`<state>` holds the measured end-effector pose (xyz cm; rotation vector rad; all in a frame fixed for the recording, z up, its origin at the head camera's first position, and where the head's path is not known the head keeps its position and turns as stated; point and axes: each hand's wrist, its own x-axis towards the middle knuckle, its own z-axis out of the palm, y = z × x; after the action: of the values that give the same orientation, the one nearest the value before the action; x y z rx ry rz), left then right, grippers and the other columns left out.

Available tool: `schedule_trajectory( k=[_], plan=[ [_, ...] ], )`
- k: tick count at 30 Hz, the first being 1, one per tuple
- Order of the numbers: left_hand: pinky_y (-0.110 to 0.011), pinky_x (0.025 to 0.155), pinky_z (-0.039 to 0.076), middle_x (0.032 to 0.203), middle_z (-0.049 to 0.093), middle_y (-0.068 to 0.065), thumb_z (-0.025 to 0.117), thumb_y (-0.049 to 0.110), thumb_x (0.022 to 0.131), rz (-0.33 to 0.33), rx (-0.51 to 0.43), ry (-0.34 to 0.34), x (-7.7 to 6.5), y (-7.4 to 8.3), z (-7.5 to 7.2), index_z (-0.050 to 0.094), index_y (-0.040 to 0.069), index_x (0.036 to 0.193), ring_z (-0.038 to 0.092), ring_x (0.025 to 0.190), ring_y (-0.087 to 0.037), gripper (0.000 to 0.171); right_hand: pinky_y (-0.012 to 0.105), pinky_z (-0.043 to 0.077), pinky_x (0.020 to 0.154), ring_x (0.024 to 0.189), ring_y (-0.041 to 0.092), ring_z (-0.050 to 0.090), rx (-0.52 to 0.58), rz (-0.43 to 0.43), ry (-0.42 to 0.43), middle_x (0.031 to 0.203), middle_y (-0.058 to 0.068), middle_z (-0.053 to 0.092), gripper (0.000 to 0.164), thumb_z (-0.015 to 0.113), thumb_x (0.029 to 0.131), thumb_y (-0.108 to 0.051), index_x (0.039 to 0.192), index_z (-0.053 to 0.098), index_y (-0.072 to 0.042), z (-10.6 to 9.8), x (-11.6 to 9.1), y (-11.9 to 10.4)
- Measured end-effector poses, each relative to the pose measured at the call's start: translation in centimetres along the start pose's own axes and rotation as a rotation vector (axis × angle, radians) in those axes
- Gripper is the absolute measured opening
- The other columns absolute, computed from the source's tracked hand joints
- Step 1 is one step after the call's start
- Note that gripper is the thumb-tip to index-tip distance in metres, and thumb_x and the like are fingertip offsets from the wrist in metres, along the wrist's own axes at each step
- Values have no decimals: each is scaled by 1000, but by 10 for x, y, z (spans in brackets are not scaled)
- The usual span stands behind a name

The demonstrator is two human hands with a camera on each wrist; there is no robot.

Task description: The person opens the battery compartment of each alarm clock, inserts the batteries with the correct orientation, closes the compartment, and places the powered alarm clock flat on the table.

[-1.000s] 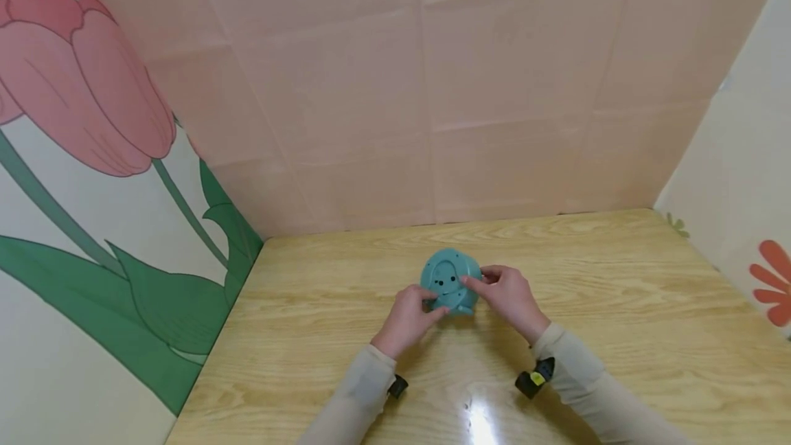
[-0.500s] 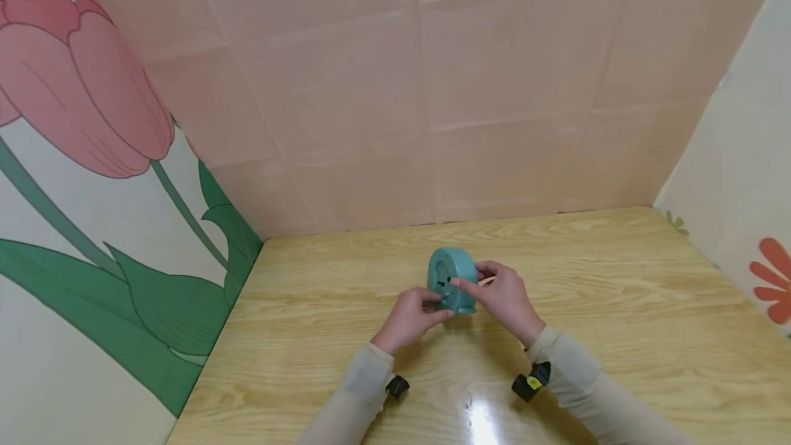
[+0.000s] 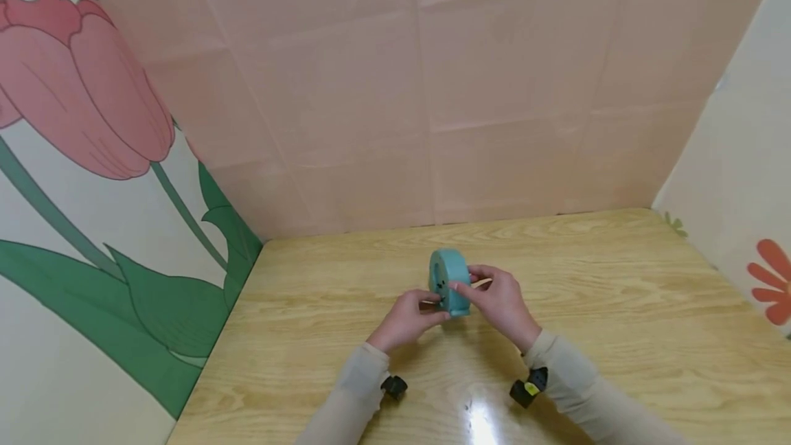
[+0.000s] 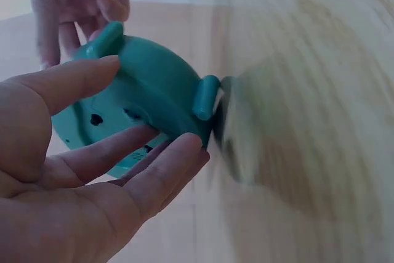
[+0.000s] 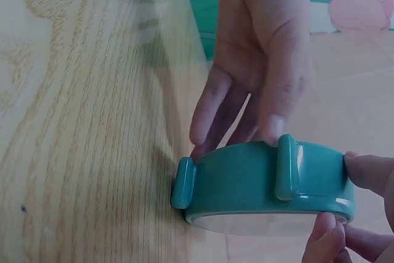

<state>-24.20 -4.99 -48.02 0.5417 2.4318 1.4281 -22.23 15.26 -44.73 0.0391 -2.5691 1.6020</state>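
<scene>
A round teal alarm clock (image 3: 458, 279) stands on its small feet at the tabletop, its back turned to the left in the head view. My left hand (image 3: 404, 319) holds its lower left part, thumb near a foot and fingers along the back, as the left wrist view shows on the clock (image 4: 166, 75). My right hand (image 3: 503, 302) pinches the upper rim between thumb and fingers. From the right wrist view, the clock's clear front edge and both feet show on the teal casing (image 5: 240, 180); most of the dial is hidden.
The wood-grain table (image 3: 321, 280) reaches back to a pink sheet-covered wall (image 3: 494, 88). A tulip-painted panel (image 3: 93, 88) borders the left side, and a pale wall with a red flower (image 3: 772, 280) the right. Black wrist cameras (image 3: 394, 386) hang under both sleeves.
The clock has been turned about its upright axis, so its back, facing me earlier, now points left and its side rim shows. My right hand has shifted slightly left with it.
</scene>
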Motion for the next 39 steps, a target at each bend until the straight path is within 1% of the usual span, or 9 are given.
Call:
schedule_trajectory(
  k=[4,7,9,14,17,24,31,33,39],
  plan=[
    [-30,81,58,126,67,-8,70,31,95,0,-6,4,-5,9,-4,64,6,131,66,107,-21,45,27,54,59,83,21,65,2,-1,-3,107,15,67,60,77,88,-40,127,65,3,0,-1,0],
    [-31,76,59,122,67,-9,68,34,96,-6,-2,20,-8,16,-6,57,5,138,67,100,-19,52,27,54,59,83,20,65,1,-2,-8,105,14,66,56,77,89,-37,127,65,3,0,-1,1],
    [-32,74,59,119,67,-9,66,37,97,-4,6,36,-10,22,-7,49,4,144,67,97,-17,60,27,54,60,83,20,65,-2,-8,-11,104,14,67,55,76,90,-36,127,65,3,0,0,1],
    [-29,70,58,118,65,-9,64,42,98,31,36,62,-11,33,-6,32,8,156,66,88,-11,75,27,56,63,84,20,66,0,-28,-19,103,13,67,48,76,91,-28,126,66,4,1,-1,1],
    [-27,69,57,117,65,-11,63,43,98,50,58,64,-10,37,-5,27,11,158,66,86,-10,77,26,55,63,82,19,66,6,-46,-26,101,13,67,44,75,91,-22,124,66,4,2,-2,0],
    [-27,67,56,113,65,-9,65,41,98,49,88,93,-7,40,-5,29,13,158,65,83,-10,75,27,53,60,78,18,63,5,-82,-49,100,12,66,34,68,94,-12,126,67,1,4,-5,-3],
    [-26,64,54,113,65,-8,69,39,96,38,114,113,-7,43,-5,32,11,155,62,84,-11,75,28,51,56,75,19,61,12,-73,-83,101,12,66,35,63,94,-7,129,66,-1,5,-7,-2],
    [-27,64,53,114,65,-8,69,42,95,31,155,134,-7,43,-5,35,10,154,62,84,-12,75,28,50,55,74,20,61,19,-69,-91,101,12,65,35,62,94,-6,129,65,-1,5,-7,-2],
    [-31,72,50,111,61,-3,71,53,89,-20,340,237,-6,46,-1,44,9,149,58,92,-15,79,27,50,55,77,27,64,44,-58,-114,101,13,64,37,59,93,-2,130,64,-2,5,-5,2]
  ],
)
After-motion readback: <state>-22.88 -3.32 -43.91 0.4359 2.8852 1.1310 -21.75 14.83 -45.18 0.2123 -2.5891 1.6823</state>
